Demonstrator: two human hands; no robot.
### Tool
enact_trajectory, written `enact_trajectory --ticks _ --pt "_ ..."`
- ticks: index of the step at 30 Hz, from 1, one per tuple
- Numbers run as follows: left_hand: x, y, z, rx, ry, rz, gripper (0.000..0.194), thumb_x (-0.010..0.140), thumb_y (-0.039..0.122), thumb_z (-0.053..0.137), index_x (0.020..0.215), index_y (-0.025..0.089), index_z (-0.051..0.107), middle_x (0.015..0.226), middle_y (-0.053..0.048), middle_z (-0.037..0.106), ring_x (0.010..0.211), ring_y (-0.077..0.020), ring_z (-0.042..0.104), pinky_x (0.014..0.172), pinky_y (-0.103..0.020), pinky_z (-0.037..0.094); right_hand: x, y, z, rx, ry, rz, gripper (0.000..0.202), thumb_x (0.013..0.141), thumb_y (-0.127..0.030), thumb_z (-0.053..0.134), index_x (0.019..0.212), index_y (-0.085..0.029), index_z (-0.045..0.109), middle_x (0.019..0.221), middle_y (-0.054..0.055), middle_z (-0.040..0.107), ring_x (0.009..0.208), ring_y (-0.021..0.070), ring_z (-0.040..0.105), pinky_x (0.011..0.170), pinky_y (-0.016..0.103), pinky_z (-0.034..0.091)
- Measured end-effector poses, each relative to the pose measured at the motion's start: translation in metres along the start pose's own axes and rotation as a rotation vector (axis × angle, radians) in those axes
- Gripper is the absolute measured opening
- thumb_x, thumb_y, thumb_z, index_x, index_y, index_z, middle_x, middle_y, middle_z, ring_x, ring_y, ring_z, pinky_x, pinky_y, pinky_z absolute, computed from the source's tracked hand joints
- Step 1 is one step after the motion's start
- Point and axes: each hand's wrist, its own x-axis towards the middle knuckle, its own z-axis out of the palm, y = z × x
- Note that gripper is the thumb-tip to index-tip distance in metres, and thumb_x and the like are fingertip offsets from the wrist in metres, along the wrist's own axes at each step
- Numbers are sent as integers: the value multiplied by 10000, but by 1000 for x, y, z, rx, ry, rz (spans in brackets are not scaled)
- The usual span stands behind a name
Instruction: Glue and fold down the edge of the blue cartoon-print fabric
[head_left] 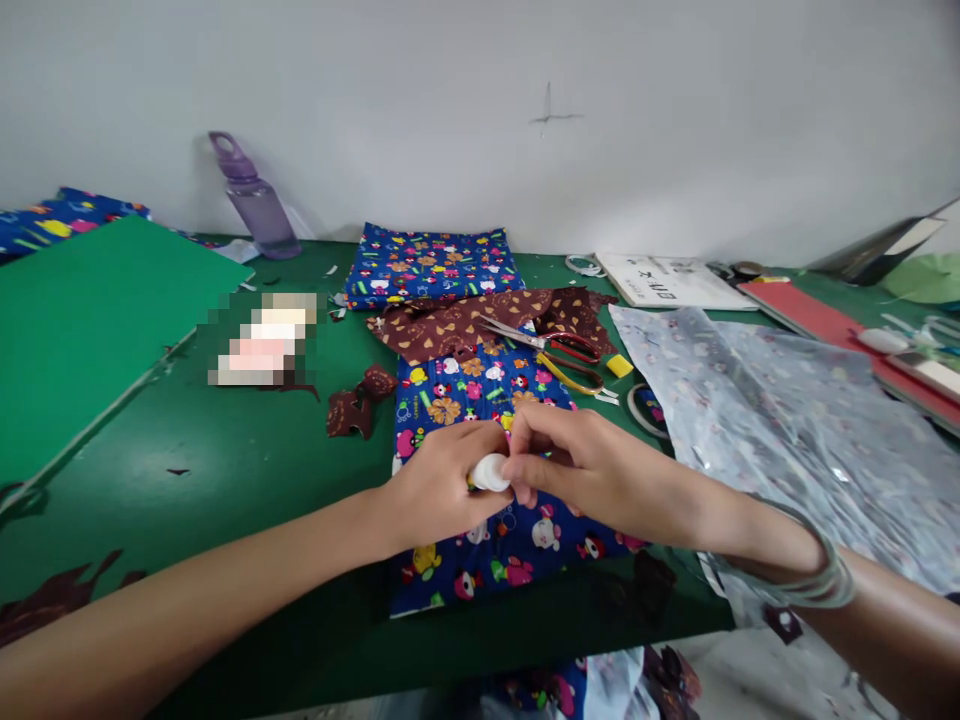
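My left hand and my right hand meet over a blue cartoon-print cloth at the table's front. Between their fingertips is a small white rounded object, a cap or small bottle; the left hand grips it and the right hand's fingers pinch its end. A brown heart-print cloth lies just beyond, with scissors with red and yellow handles resting on it. A folded blue print cloth sits behind that.
On the green table: a green board at left, a purple water bottle by the wall, brown cloth scraps, a silvery patterned sheet at right, a yellow block, a tape roll, a booklet.
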Motion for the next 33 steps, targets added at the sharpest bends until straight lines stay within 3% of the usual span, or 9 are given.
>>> enact_trajectory --ticks 3,10,17,33 --pt "-1 -2 0 -5 6 -7 58 723 158 574 772 152 542 720 11 591 661 -110 550 593 -209 429 3 3 0 -26 26 14 199 819 -363 526 744 -191 460 644 -59 537 552 53 456 466 171 329" --pt "0 -1 -2 -47 -48 -45 51 724 118 548 742 166 550 713 13 588 673 -114 536 629 -230 421 9 14 -9 326 -179 35 218 897 -371 371 890 -188 489 716 -5 596 601 81 555 467 172 415" --pt "-1 -1 -1 -59 -41 -65 54 757 182 562 719 164 528 676 23 577 643 -102 531 588 -217 404 11 16 -7 370 -169 43 104 815 -285 531 834 -186 507 748 7 621 691 115 590 489 181 438" --pt "-1 -4 4 29 -23 0 77 766 204 551 734 144 515 661 6 561 598 -109 518 523 -217 388 10 11 -5 252 -95 80 143 759 -292 592 804 -188 504 718 -15 598 646 92 559 522 179 430"
